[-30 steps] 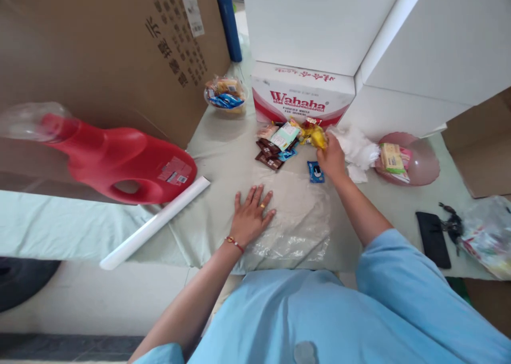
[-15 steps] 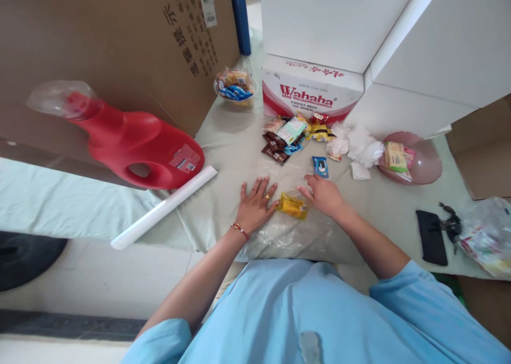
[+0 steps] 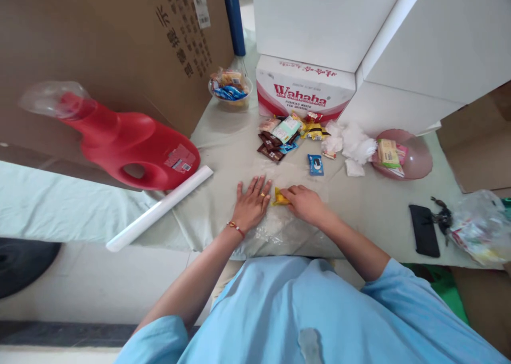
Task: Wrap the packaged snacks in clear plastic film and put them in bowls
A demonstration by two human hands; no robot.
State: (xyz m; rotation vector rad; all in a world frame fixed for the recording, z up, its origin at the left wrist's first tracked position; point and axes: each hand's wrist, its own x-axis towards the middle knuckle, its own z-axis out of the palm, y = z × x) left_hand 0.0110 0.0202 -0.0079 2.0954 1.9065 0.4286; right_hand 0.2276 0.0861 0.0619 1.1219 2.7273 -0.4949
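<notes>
My left hand (image 3: 252, 203) lies flat with its fingers spread, on the left part of a clear plastic bag (image 3: 275, 231). Closed around a yellow snack packet (image 3: 279, 196) is my right hand (image 3: 305, 204), which covers the packet's right part. The packet rests over the bag, between my two hands. Beyond my right hand a small blue packet (image 3: 315, 165) lies by itself on the pale cloth. Farther back is a pile of wrapped snacks, with brown packets (image 3: 271, 147), a light green packet (image 3: 286, 129) and yellow packets (image 3: 315, 131).
A Wahaha carton (image 3: 305, 87) stands behind the snacks. To the right are crumpled white plastic (image 3: 355, 143), a pink bowl (image 3: 419, 159) with packets, and a black phone (image 3: 423, 231). On the left are a red jug (image 3: 136, 146), a white roll (image 3: 159, 209) and a snack-filled bowl (image 3: 230, 103).
My right hand has moved left and closed on the yellow snack packet, which lay uncovered before. My left hand stays flat on the bag. The view has shifted slightly.
</notes>
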